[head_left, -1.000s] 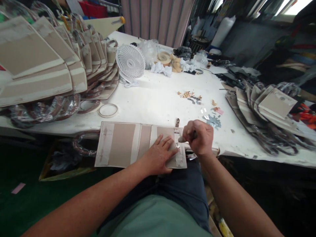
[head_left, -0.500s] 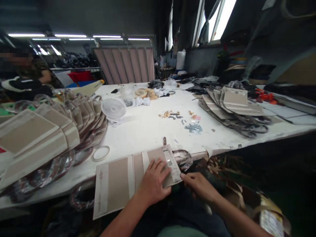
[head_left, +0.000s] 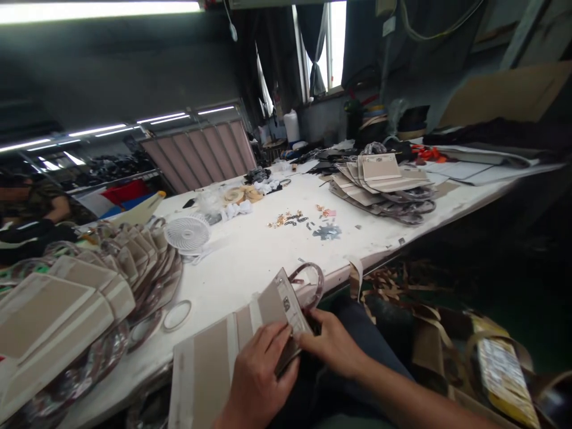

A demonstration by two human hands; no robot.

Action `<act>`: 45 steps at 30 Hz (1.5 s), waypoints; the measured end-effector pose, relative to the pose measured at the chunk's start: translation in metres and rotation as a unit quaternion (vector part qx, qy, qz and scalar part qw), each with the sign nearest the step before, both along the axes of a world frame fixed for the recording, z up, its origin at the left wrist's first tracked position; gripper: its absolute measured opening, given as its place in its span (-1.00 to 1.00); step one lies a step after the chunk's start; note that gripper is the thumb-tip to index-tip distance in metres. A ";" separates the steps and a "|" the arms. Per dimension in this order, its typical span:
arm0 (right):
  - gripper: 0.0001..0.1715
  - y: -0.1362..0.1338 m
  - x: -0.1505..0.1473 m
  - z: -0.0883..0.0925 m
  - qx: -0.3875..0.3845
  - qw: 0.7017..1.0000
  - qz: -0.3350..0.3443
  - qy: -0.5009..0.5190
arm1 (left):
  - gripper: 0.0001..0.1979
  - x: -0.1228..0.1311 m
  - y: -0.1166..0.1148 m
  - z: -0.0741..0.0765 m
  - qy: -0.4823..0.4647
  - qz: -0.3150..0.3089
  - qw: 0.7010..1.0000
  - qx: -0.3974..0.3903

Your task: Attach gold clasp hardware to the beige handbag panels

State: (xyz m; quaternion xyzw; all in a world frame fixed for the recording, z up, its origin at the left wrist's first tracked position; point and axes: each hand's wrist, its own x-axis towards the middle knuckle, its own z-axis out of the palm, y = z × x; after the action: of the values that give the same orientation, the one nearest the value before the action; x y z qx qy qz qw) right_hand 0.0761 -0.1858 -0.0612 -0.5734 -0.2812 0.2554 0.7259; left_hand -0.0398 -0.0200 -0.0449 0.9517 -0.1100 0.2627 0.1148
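Observation:
A beige panel piece [head_left: 212,357] with pale strips lies over the table's front edge, its right end tilted up. My left hand [head_left: 263,363] is on the panel near its right end, fingers bent toward a small metal fitting. With thumb and fingers, my right hand [head_left: 324,339] grips the panel's right edge. A plastic-wrapped handle loop [head_left: 319,280] rises behind that edge. Beyond the panel are small gold-coloured parts [head_left: 286,218] and a heap of grey metal pieces [head_left: 327,232].
Stacked beige panels stand at the left [head_left: 49,304] and back right [head_left: 379,179]. A white fan [head_left: 187,232] and a tape ring [head_left: 177,316] are on the white table [head_left: 241,250]. Strips and a bag [head_left: 504,375] lie low at right. A person [head_left: 44,199] is far left.
The view has turned right and tilted. The panel's right end has been raised, the loop stands higher, and my right hand has moved in close to my left hand.

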 end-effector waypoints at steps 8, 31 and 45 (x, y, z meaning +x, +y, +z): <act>-0.84 -0.045 0.038 0.115 -0.046 0.929 0.154 -0.333 | 0.05 -0.016 -0.001 0.111 -0.186 0.092 0.978 -0.001; -0.67 0.116 0.153 0.154 -0.324 0.793 0.354 -0.376 | -0.63 0.034 -0.002 -0.015 0.119 0.026 0.679 -0.724; -0.61 0.186 0.143 0.050 -0.347 0.705 0.268 -0.558 | -0.57 0.059 -0.012 -0.092 -0.028 0.219 0.409 -0.885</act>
State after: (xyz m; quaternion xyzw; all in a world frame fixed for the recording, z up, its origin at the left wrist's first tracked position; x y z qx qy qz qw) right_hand 0.2190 -0.0003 -0.0112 -0.7233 -0.6678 0.1522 0.0876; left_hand 0.0195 -0.0320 -0.1368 0.3047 0.3926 0.2563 0.8291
